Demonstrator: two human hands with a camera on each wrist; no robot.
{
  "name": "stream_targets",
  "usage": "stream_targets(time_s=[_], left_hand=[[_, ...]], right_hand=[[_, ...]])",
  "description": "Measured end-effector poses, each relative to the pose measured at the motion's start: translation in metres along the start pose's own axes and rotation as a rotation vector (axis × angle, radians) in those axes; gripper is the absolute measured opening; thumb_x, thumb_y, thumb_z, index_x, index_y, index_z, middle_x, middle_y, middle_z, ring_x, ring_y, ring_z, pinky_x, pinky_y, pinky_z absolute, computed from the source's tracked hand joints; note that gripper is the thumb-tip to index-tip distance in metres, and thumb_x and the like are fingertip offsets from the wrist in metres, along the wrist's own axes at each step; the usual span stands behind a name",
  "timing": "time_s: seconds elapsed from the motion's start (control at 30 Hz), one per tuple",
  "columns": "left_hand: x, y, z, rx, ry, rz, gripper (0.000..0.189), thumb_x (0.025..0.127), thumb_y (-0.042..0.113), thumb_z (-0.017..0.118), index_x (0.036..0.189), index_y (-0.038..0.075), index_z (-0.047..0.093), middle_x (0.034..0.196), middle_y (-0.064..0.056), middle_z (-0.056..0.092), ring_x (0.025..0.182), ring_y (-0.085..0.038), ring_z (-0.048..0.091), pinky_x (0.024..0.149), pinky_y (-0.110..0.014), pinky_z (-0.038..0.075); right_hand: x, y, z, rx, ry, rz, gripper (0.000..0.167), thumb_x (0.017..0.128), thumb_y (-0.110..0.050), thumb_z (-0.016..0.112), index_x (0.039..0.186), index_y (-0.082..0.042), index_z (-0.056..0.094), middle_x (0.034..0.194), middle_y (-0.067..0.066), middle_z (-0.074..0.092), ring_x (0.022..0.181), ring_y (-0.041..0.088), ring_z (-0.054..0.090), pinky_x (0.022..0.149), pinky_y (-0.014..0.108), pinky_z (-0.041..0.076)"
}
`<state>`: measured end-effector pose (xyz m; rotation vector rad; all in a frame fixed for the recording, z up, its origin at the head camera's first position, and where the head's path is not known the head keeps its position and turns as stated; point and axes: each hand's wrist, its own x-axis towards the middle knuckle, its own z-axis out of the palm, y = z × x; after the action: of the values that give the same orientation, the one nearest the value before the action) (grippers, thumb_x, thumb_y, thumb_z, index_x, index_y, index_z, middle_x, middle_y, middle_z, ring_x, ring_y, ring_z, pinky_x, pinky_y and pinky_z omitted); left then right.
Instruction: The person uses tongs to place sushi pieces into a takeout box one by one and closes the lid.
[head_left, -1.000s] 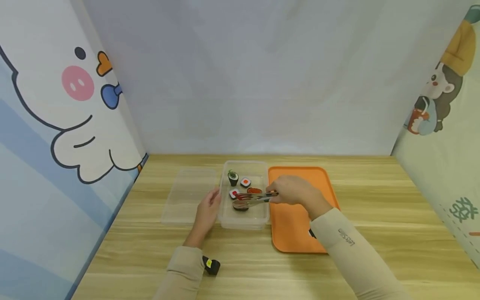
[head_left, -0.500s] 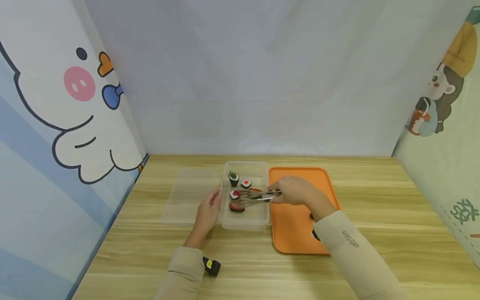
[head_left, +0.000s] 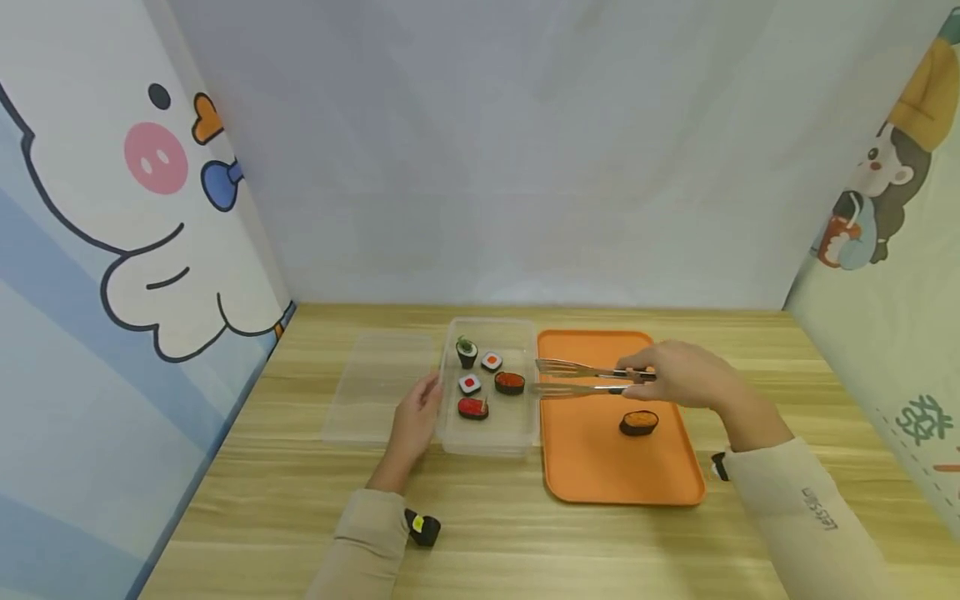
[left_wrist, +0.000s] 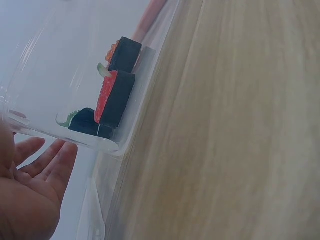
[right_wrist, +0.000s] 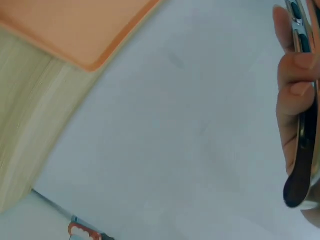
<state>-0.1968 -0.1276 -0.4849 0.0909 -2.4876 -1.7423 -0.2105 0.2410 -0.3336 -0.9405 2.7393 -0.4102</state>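
My right hand (head_left: 686, 375) grips metal tongs (head_left: 585, 390) above the orange tray (head_left: 600, 483). The tongs' arms are spread with nothing between them, their tips at the right rim of the clear plastic box (head_left: 491, 442). Beside the box's left wall rests my left hand (head_left: 416, 421), fingers extended along it; the left wrist view shows its fingertips right at the wall. In the box lie a red-topped sushi (head_left: 472, 408), a roe-topped sushi (head_left: 510, 382), two small rolls (head_left: 491, 361) and a green-topped cone roll (head_left: 467, 352). An orange-topped sushi (head_left: 638, 423) sits on the tray.
A clear flat lid (head_left: 378, 387) lies left of the box. One black piece with a yellow centre (head_left: 423, 529) is near the left sleeve. Another black-and-white piece (head_left: 720, 467), partly hidden by the right sleeve, lies right of the tray. A wall closes off the table's back.
The tongs have let go of the red-topped sushi, which now lies in the box. My right hand has drawn them right, over the tray, uncovering the orange-topped sushi. My left hand stays put.
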Motion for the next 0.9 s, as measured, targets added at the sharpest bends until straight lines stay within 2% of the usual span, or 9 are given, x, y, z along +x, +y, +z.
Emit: stream_targets(time_s=[0.27, 0.43, 0.53, 0.7, 0.9], left_hand=[[0.0, 0.0, 0.0, -0.004, -0.001, -0.024, 0.041, 0.104, 0.023, 0.049, 0.138, 0.0, 0.052, 0.13, -0.02, 0.058, 0.113, -0.034, 0.058, 0.094, -0.046, 0.048], [0.001, 0.0, 0.0, -0.001, 0.001, -0.025, 0.041, 0.104, 0.023, 0.049, 0.138, 0.0, 0.052, 0.131, -0.02, 0.057, 0.113, -0.034, 0.058, 0.094, -0.046, 0.048], [0.002, -0.001, -0.001, -0.002, 0.006, -0.024, 0.041, 0.104, 0.023, 0.049, 0.138, 0.001, 0.052, 0.131, -0.019, 0.058, 0.113, -0.034, 0.058, 0.094, -0.047, 0.048], [0.0, -0.001, -0.001, 0.001, -0.002, -0.026, 0.04, 0.104, 0.022, 0.049, 0.138, 0.002, 0.053, 0.13, -0.019, 0.058, 0.114, -0.034, 0.058, 0.094, -0.047, 0.048], [-0.001, 0.0, -0.001, 0.0, -0.001, -0.026, 0.04, 0.104, 0.023, 0.049, 0.138, 0.002, 0.053, 0.131, -0.019, 0.058, 0.115, -0.033, 0.057, 0.095, -0.047, 0.047]], right_hand=[[-0.034, 0.023, -0.007, 0.015, 0.006, 0.056, 0.016, 0.09, -0.027, 0.071, 0.098, -0.013, 0.071, 0.093, -0.004, 0.066, 0.056, 0.007, 0.037, 0.053, 0.026, 0.032], [-0.049, 0.038, -0.007, 0.039, 0.009, 0.086, 0.021, 0.089, -0.027, 0.073, 0.101, -0.01, 0.072, 0.081, -0.008, 0.062, 0.053, 0.005, 0.032, 0.05, 0.025, 0.03], [-0.059, 0.048, -0.007, 0.068, -0.001, 0.12, 0.028, 0.086, -0.027, 0.076, 0.107, -0.007, 0.072, 0.074, -0.012, 0.056, 0.052, 0.005, 0.034, 0.048, 0.024, 0.032], [-0.075, 0.063, -0.005, 0.138, -0.046, 0.201, 0.043, 0.083, -0.029, 0.078, 0.115, 0.0, 0.07, 0.076, -0.01, 0.059, 0.051, 0.008, 0.042, 0.046, 0.025, 0.039], [-0.082, 0.072, -0.001, 0.188, -0.075, 0.246, 0.046, 0.083, -0.026, 0.079, 0.117, 0.003, 0.068, 0.081, -0.007, 0.062, 0.054, 0.012, 0.048, 0.047, 0.027, 0.044]])
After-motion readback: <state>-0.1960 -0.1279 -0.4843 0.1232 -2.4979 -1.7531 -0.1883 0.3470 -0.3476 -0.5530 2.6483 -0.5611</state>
